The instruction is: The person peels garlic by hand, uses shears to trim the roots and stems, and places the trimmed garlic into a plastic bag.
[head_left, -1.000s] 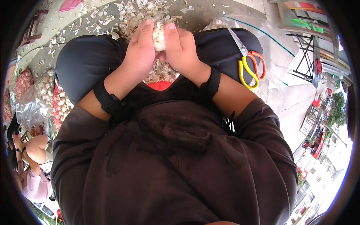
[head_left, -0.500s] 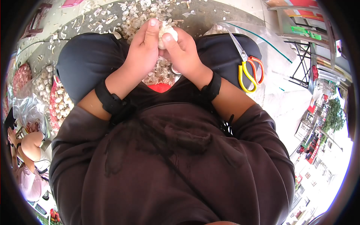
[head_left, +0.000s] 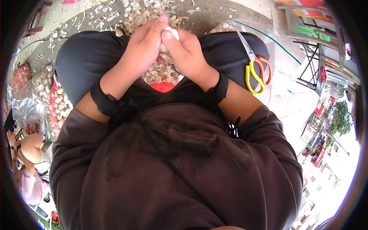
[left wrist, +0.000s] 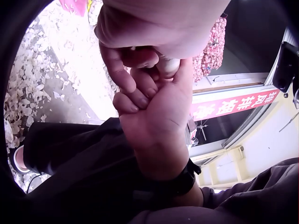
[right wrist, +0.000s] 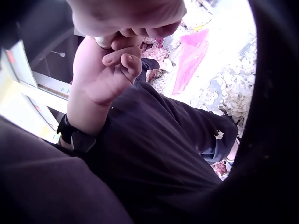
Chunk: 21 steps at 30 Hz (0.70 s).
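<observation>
Both hands meet between my knees around a white garlic bulb [head_left: 171,33]. My left hand [head_left: 145,44] curls over it from the left, its thumb tip on top of the bulb. From the right, my right hand [head_left: 186,51] pinches it with the thumb pressed on its near side. Only a small white part of the bulb shows between the fingers. The left wrist view shows the garlic bulb [left wrist: 168,66] wedged between the two hands. In the right wrist view the curled fingers of my left hand [right wrist: 112,65] hide the bulb.
Yellow-and-orange scissors [head_left: 256,69] lie on my right knee beside a clear plastic bag [head_left: 285,50]. Garlic skins [head_left: 140,13] cover the ground ahead and the lap [head_left: 159,74]. Red mesh sacks of garlic [head_left: 57,101] sit at the left, near another seated person [head_left: 28,153].
The bulb has turned in my hands and is now mostly covered by the fingers. My left thumb has slid over its top. Both hands stay between the knees.
</observation>
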### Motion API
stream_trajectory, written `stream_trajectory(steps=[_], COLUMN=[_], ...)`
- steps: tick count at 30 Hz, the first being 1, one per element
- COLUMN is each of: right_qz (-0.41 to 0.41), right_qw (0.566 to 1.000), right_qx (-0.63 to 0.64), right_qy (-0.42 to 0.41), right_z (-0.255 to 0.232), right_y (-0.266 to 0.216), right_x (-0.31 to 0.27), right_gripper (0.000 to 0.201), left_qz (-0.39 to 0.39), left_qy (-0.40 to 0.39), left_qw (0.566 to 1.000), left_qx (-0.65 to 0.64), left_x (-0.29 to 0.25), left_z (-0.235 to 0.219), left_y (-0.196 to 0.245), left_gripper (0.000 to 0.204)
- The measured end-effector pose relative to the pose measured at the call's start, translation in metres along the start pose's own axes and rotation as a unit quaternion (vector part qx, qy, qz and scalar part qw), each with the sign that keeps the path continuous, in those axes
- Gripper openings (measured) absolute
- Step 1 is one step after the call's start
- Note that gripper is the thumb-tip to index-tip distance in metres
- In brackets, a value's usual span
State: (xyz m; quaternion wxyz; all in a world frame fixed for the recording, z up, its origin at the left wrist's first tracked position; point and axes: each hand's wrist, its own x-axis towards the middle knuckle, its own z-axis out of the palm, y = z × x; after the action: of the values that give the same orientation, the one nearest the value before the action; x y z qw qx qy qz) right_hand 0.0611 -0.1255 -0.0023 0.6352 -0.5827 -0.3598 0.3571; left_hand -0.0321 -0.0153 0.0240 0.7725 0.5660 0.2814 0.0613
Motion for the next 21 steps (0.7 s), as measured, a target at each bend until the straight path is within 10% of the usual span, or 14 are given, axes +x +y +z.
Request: stream_trajectory(steps=[21], right_qz=[0.003], right_qw=[0.999], right_qx=[0.041], right_qy=[-0.006], right_z=[-0.005], right_y=[-0.010], right_x=[-0.005], right_gripper=[0.045], left_qz=[-0.065], left_qy=[-0.046], left_qw=[0.988], left_qx=[-0.132], left_x=[0.007], left_z=[0.004], left_y=[-0.013], left_gripper=[0.050])
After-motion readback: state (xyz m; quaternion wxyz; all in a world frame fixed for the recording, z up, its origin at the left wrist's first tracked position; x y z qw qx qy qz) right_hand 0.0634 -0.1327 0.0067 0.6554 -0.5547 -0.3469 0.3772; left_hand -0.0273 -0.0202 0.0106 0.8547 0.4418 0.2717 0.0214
